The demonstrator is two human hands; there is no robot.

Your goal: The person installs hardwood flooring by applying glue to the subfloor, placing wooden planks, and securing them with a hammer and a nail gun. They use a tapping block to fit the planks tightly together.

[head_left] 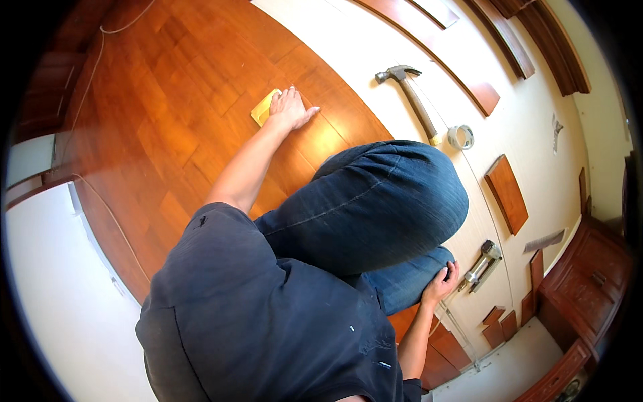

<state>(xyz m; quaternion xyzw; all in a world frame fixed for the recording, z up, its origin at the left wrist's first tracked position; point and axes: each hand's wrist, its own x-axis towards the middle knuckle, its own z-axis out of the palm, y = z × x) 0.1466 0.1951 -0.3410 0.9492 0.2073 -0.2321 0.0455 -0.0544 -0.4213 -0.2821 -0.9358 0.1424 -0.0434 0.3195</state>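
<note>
1 yellow block [262,110] lies on the wood floor [194,74], inside its edge, showing left of your nearer left hand [289,111], spread open partly over it; your right hand [440,287] rests unclenched on your knee [402,280].

My left grip [289,110] covers part of the yellow block [260,112], so I can't tell its full shape. The upper edge cuts off a long brown board [463,76], the lower edge my dark shirt [228,321], whose small print is unreadable.
</note>
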